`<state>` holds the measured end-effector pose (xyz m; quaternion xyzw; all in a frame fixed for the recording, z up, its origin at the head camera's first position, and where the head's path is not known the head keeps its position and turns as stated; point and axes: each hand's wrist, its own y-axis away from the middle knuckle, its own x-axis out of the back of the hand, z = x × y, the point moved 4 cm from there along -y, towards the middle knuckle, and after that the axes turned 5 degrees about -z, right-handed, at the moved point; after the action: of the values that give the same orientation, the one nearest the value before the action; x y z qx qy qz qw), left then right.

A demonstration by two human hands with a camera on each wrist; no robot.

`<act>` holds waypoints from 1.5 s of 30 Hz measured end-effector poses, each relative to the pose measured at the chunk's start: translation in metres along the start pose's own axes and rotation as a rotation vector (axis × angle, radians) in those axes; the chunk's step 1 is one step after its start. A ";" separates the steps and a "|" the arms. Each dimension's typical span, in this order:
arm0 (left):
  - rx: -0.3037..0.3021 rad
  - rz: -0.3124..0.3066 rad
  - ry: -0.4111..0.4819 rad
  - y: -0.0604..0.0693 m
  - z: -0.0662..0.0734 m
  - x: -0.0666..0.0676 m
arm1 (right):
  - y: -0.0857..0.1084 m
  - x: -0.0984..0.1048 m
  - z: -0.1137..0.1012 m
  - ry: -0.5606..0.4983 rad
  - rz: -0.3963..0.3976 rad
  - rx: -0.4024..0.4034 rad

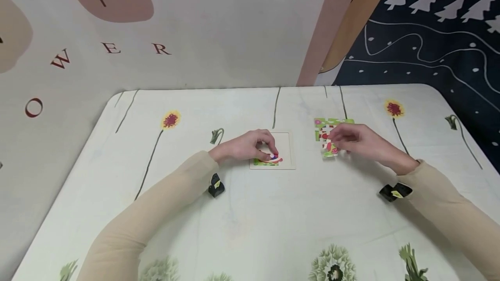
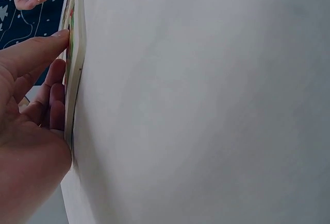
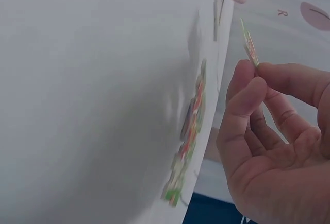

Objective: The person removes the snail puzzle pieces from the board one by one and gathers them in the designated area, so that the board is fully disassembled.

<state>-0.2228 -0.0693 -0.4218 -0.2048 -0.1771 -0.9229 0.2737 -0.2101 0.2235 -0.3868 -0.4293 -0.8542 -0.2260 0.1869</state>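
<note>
A shallow square puzzle tray (image 1: 291, 151) lies on the table, with joined picture pieces (image 1: 266, 163) along its lower left, green at the bottom. My left hand (image 1: 248, 145) arches over that corner; its thumb and a finger touch the pieces, and the fingers partly hide them. To the right, my right hand (image 1: 369, 145) is raised above the table. Thumb and fingertips pinch a jigsaw piece (image 3: 249, 44), seen nearly edge-on in the right wrist view. Beneath and behind that hand lie loose jigsaw pieces (image 1: 321, 123), green, red and white, some covered by the fingers.
A white cloth with printed flowers (image 1: 170, 120) covers the table (image 1: 218, 233). Behind stands a pale wall (image 1: 218, 25) with printed letters, and at the right a dark panel (image 1: 422, 51) with trees. Black devices hang at both wrists.
</note>
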 end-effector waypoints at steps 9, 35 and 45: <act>0.014 -0.001 -0.017 -0.001 -0.001 0.000 | 0.010 0.011 0.014 0.045 0.038 -0.064; -0.015 0.000 -0.029 0.001 0.000 0.001 | 0.033 0.035 0.049 0.089 0.103 -0.121; -0.023 -0.001 -0.035 0.000 -0.002 0.000 | 0.030 0.035 0.052 0.108 0.073 -0.159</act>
<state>-0.2232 -0.0701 -0.4233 -0.2241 -0.1716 -0.9212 0.2677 -0.2115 0.2908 -0.4046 -0.4607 -0.8060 -0.3092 0.2062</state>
